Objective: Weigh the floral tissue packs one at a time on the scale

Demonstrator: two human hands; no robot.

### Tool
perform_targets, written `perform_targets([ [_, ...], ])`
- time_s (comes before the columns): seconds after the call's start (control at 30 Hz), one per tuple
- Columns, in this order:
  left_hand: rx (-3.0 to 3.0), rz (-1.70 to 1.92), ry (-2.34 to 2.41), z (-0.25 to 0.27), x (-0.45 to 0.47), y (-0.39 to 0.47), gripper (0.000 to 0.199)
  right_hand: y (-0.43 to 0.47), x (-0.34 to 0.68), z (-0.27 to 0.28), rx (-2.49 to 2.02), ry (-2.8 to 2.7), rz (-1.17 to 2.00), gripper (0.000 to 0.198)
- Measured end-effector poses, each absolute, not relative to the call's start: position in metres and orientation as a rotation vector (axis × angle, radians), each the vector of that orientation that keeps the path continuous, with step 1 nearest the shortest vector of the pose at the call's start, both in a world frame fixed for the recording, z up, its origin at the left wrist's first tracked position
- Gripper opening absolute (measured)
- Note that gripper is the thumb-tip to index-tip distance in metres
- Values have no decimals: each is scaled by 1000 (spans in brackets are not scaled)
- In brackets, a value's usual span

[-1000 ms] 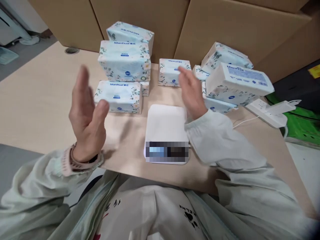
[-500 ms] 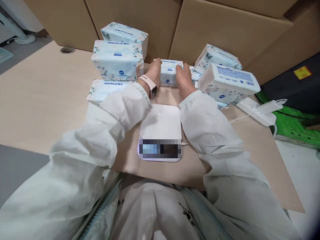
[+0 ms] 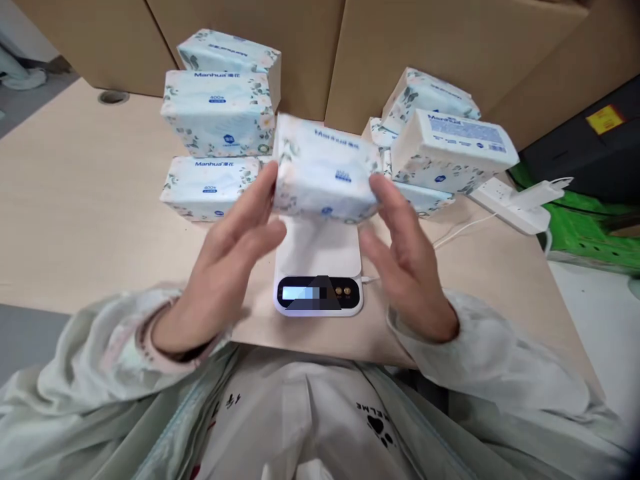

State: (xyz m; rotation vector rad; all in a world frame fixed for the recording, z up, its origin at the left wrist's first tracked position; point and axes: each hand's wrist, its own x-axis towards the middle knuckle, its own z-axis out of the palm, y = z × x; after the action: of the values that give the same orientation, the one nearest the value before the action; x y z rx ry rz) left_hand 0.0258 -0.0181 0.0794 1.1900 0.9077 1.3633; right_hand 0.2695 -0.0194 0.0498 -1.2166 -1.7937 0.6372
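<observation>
A floral pack of tissues (image 3: 327, 170), slightly blurred, is held between my two hands over the far part of a white digital scale (image 3: 320, 250). My left hand (image 3: 225, 257) presses its fingers on the pack's left end, and its thumb stands away in front. At the right end, my right hand (image 3: 407, 257) grips with its fingertips, thumb also apart. The pack tilts a little and hides the back of the scale. Whether its underside touches the scale, I cannot tell. Part of the scale's lit display (image 3: 295, 293) is blotted out.
Stacked tissue packs stand at the left (image 3: 217, 113) and at the right (image 3: 450, 150). Behind them rise large cardboard boxes (image 3: 245, 17). A white power strip (image 3: 510, 207) with a plug and cable lies at the table's right. A round cable hole (image 3: 113, 97) is at back left.
Both hands have drawn back toward me, bringing the tissue pack from against the boxes to above the scale. The pack is now lifted and tilted. The scale's display is more visible.
</observation>
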Motion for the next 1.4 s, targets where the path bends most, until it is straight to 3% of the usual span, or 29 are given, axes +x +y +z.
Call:
perform_targets([
  [0.2, 1165, 1303, 926, 37, 19, -75, 53, -61, 274, 29, -1160, -2046, 399, 77],
  [0.43, 1108, 1648, 1026, 18, 21, -56, 37, -51, 290, -6, -1077, -1838, 169, 80],
  [0.6, 1102, 1793, 960, 16, 26, -40, 44, -45, 301, -24, -1191, -1682, 153, 71],
  [0.9, 1095, 1680, 925, 8, 25, -37, 54, -44, 304, -24, -1177, -1708, 179, 71],
  [1.4, 1007, 1661, 954, 10, 23, -39, 55, -48, 305, -18, -1352, -1668, 249, 69],
])
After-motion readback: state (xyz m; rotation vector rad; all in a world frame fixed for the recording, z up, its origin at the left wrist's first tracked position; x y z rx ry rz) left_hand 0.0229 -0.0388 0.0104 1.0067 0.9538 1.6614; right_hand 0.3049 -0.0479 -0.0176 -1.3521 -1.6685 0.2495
